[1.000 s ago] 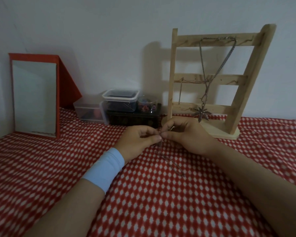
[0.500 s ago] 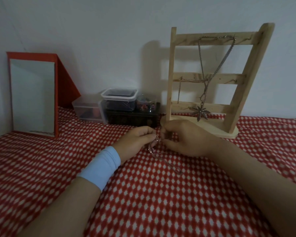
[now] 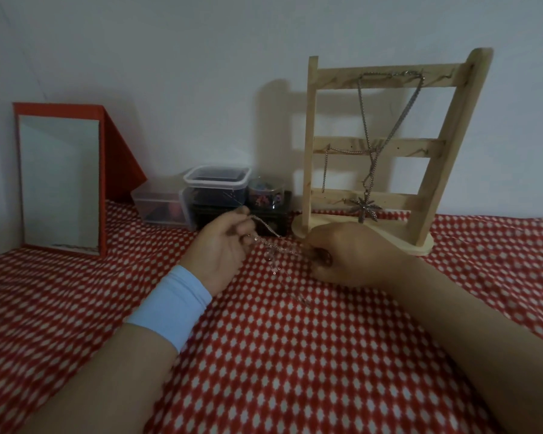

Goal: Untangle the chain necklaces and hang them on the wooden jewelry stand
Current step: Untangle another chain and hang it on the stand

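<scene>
The left hand [image 3: 223,245] and right hand [image 3: 355,255] pinch a chain [image 3: 276,242] strung between their fingertips, a tangle dangling below. The wooden stand [image 3: 386,145] rises beyond the right fingers.

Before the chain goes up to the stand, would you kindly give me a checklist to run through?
1. Left hand grip on the chain: ok, pinched.
2. Right hand grip on it: ok, pinched.
3. Chain free of tangles: cannot tell, strands bunch between the hands.
4. Chain tail off the tablecloth: not ok, it trails onto it.
5. Free space on the wooden stand: ok, the right part of the middle rail is bare.
</scene>
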Demonstrator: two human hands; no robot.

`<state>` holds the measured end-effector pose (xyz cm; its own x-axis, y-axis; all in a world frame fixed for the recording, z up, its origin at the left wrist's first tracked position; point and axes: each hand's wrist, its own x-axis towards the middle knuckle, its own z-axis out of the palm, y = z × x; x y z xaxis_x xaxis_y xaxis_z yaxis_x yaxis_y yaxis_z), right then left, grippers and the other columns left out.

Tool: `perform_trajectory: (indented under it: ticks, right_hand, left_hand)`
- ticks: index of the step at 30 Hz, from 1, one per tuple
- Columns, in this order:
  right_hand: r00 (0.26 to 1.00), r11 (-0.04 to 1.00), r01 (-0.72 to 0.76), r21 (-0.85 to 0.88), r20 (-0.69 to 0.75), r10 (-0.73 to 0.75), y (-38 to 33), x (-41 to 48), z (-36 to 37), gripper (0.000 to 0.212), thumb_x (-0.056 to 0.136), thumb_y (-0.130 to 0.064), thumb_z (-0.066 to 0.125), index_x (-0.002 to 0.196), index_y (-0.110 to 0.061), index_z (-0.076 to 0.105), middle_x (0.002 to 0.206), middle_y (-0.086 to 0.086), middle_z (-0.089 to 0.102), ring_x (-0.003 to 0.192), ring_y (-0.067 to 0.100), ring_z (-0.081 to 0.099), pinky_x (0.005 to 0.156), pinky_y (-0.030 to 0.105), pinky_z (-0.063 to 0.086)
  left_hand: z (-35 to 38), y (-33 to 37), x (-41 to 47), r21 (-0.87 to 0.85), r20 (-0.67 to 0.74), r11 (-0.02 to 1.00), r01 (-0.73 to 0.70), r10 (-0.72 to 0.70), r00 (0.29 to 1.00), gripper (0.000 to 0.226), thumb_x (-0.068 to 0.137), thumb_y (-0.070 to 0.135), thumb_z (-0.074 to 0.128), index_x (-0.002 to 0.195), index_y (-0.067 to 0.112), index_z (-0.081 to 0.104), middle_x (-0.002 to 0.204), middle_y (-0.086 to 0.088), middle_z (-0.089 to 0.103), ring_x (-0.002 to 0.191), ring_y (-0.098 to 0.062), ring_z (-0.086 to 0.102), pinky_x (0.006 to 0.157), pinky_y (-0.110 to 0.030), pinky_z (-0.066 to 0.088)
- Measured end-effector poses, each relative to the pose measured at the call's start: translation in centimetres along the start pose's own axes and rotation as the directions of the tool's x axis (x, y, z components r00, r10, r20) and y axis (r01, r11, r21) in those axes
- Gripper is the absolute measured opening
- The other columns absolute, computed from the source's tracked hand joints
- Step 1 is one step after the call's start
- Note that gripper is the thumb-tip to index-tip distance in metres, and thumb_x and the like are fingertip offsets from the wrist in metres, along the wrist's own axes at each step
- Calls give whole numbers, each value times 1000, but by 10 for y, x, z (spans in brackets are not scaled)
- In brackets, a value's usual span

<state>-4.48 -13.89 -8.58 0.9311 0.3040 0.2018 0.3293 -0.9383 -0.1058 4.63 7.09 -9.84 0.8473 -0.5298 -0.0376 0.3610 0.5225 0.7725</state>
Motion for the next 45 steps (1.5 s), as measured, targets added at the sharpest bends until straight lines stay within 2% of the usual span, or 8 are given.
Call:
perform_trajectory:
  ticks: [4, 17, 20, 22, 27, 33, 38, 45]
  right_hand:
    - [998, 998, -32, -61, 43, 35, 3, 0, 1, 5, 82, -28, 67, 82, -27, 62, 85, -13, 60, 77, 7, 54, 72, 30, 52]
    - [896, 926, -282, -252, 277, 348, 15, -4, -24, 16, 82, -40, 68, 73, -33, 56, 79, -15, 59, 74, 2, 54, 65, 24, 46]
    - [862, 890, -317, -327, 293, 415, 16, -4, -27, 11, 83, -44, 64, 83, -34, 61, 88, -14, 59, 85, 9, 58, 77, 29, 52]
    - [830, 865, -331, -378, 320, 457, 13, -2, -26, 22, 85, -43, 61, 100, -29, 67, 95, -11, 61, 91, 12, 60, 84, 33, 57]
    - [905, 895, -402, -195, 68, 421, -10, 5, -21, 28, 95, -47, 54, 115, -29, 62, 102, -9, 60, 96, 15, 61, 63, 21, 42]
    - [895, 886, -434, -163, 38, 445, -15, 14, 12, 49, 88, -74, 50, 100, -29, 67, 96, -7, 63, 84, 11, 58, 75, 31, 53]
    - [917, 916, -396, 58, 81, 392, -4, 13, 8, 18, 87, -48, 69, 90, -31, 69, 93, -10, 66, 86, 9, 60, 75, 27, 52]
    - [937, 817, -339, 467, 87, 338, 3, 12, -6, 10, 92, -26, 73, 97, -22, 80, 85, -7, 76, 71, -1, 67, 66, 11, 50]
  left_hand:
    - [-11, 26, 2, -186, -64, 972, -142, 132, 989, 4, 82, 16, 62, 79, 17, 60, 48, 9, 40, 57, -9, 41, 86, -27, 44]
    - [-10, 39, 1, 462, -255, 798, -388, 538, 804, 17, 96, 1, 50, 91, 11, 63, 69, -4, 54, 61, -10, 56, 75, -33, 59]
    - [-29, 33, 8, 794, -215, 559, -240, 626, 749, 19, 94, 2, 52, 90, 16, 64, 78, -6, 62, 70, -18, 64, 73, -31, 58]
    - [-40, 30, 9, 988, -42, 143, -61, 624, 780, 21, 91, 7, 54, 97, 23, 67, 91, -2, 66, 82, -24, 67, 85, -30, 53]
    - [-27, 23, -4, 841, -8, -463, 281, 508, 861, 26, 93, 33, 51, 114, 30, 66, 110, -2, 70, 100, -26, 65, 81, -33, 48]
    - [8, -13, 8, 873, 352, -379, -308, 52, 934, 28, 93, 35, 59, 120, 30, 68, 116, 3, 55, 113, -15, 45, 101, -32, 38]
    - [10, -26, 22, 891, 374, -292, -348, 34, 927, 11, 92, 27, 63, 97, 21, 70, 103, 5, 57, 102, -12, 51, 95, -30, 43]
    - [10, -14, 14, 953, 257, 152, -262, 58, 965, 13, 93, 25, 59, 81, 28, 62, 85, 10, 65, 85, -7, 62, 84, -30, 49]
